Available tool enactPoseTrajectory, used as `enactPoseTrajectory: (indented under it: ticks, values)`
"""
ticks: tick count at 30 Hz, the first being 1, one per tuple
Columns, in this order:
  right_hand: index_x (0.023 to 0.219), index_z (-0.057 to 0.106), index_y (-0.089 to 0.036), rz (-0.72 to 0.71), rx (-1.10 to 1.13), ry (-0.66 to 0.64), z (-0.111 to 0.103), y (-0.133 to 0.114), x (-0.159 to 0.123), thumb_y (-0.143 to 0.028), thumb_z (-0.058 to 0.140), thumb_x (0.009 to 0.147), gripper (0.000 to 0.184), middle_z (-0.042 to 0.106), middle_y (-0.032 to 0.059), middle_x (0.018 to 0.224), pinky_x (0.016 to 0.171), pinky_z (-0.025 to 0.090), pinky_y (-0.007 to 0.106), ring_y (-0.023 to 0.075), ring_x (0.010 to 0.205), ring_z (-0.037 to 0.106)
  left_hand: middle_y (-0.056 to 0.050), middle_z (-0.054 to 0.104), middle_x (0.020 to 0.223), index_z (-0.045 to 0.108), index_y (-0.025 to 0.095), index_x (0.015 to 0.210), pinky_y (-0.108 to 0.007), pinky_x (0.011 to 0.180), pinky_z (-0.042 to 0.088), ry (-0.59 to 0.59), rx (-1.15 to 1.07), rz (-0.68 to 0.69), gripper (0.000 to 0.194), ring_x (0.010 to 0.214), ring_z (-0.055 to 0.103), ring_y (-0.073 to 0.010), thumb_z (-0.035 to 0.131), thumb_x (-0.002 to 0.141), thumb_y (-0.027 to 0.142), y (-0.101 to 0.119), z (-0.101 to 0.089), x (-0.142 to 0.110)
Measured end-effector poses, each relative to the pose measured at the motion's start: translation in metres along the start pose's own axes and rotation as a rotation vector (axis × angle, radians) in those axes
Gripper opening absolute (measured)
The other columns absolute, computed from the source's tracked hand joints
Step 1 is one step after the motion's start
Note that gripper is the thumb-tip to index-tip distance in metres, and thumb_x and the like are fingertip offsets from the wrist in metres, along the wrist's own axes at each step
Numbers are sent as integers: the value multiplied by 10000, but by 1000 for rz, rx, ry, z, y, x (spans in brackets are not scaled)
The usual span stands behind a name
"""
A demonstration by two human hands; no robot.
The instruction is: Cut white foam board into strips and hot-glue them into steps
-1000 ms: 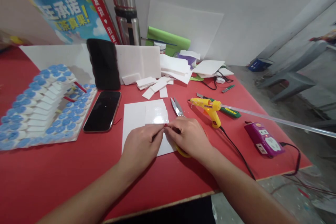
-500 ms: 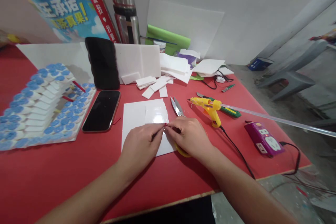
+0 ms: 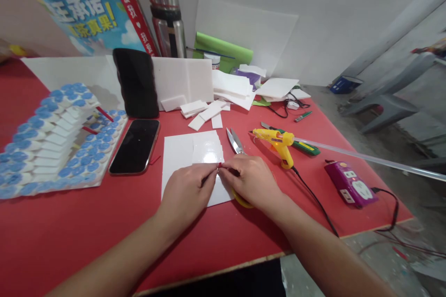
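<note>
My left hand (image 3: 190,185) and my right hand (image 3: 251,180) meet fingertip to fingertip over a white foam board (image 3: 176,151). Both are closed in a pinch on a tiny red piece (image 3: 219,165), mostly covered by the fingers, so its kind does not show. A smaller glossy white sheet (image 3: 207,148) lies on the board just beyond the fingertips. Scissors (image 3: 236,141) with yellow handles rest partly under my right hand, blades pointing away. To the right of that hand stands a yellow hot glue gun (image 3: 278,141) with a long clear glue stick in its back.
A blue-and-white stair model (image 3: 52,141) and a phone (image 3: 135,147) sit left on the red table (image 3: 139,222). White foam strips (image 3: 205,113) lie behind the board. A green utility knife (image 3: 303,146) and a purple power socket (image 3: 350,183) with cords are on the right.
</note>
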State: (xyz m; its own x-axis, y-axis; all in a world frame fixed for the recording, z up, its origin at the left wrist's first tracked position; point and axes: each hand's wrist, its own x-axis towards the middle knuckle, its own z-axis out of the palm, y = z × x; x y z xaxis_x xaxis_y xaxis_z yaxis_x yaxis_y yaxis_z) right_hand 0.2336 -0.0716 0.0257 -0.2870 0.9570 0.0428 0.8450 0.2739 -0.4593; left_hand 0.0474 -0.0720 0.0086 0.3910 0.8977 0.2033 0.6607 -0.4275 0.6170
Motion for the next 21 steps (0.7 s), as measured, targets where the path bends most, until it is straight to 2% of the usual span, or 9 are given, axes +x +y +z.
enactPoseTrajectory:
  ticks: [5,21]
  values:
    - [895,816,-176,9,1,0,-1,0,0,-260,651,1007,216,763,66,834,704,420,293,202,793,679,-40,813,859,809,247,963,-289,678,513,8,-11,4,277,769,740,-207,537,1015,260,2,-1,0]
    - [811,785,-170,10,11,6,-2,1,0,-253,671,989,227,731,48,783,670,375,271,170,743,643,-54,816,892,805,230,974,-300,702,493,-14,-52,-21,269,802,738,-221,540,1012,260,0,-1,-1]
